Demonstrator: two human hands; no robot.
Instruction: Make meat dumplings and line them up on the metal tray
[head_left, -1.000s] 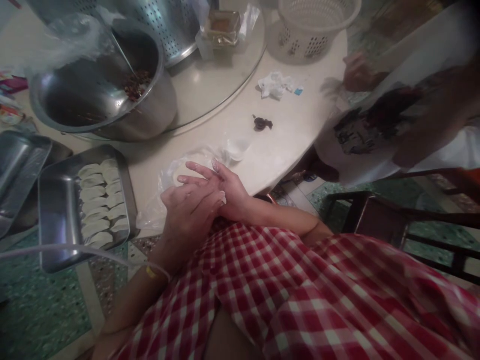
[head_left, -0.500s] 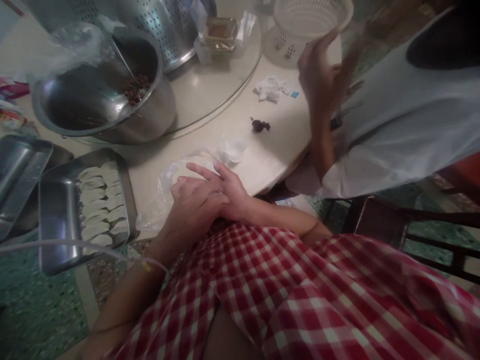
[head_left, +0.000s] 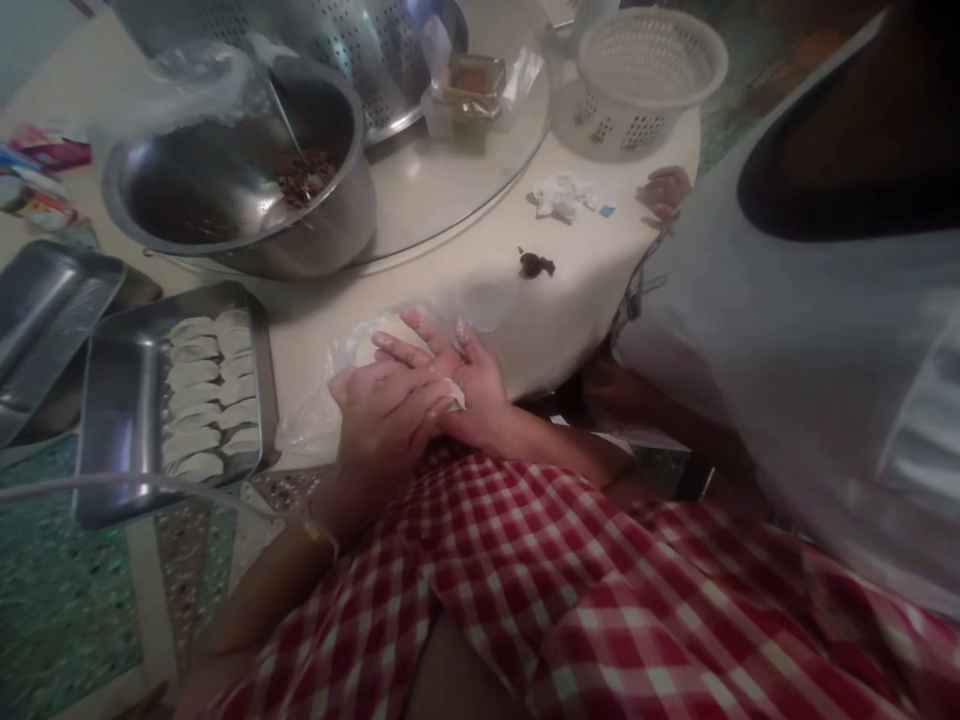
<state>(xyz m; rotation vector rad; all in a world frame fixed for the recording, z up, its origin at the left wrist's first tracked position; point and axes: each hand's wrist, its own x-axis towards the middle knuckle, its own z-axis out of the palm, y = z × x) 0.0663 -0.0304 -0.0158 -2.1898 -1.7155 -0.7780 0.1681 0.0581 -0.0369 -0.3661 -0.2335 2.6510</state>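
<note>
My left hand (head_left: 394,405) lies over the palm of my right hand (head_left: 476,375), its fingers bent and pressed down. The right hand is turned palm up, with floury fingers stretched apart and pointing away from me. Between the two palms shows the pale edge of a piece of dough (head_left: 455,396); the rest of it is hidden. Just beyond the hands, round white dough wrappers (head_left: 375,345) lie on a clear plastic bag (head_left: 307,425). To the left, a metal tray (head_left: 124,420) carries rows of folded dumplings (head_left: 195,400).
A large steel pot (head_left: 300,245) with dark filling (head_left: 306,178) stands back left. Toward the back right are a white plastic basket (head_left: 652,60), crumpled tissue (head_left: 562,195) and a dark scrap (head_left: 536,264). Close at my right stands a person in a white shirt (head_left: 825,350).
My hands stay together, with the right fingers spread wider and the dough edge now showing. The person at right has come nearer and lowered a hand to the table edge. The view has shifted slightly.
</note>
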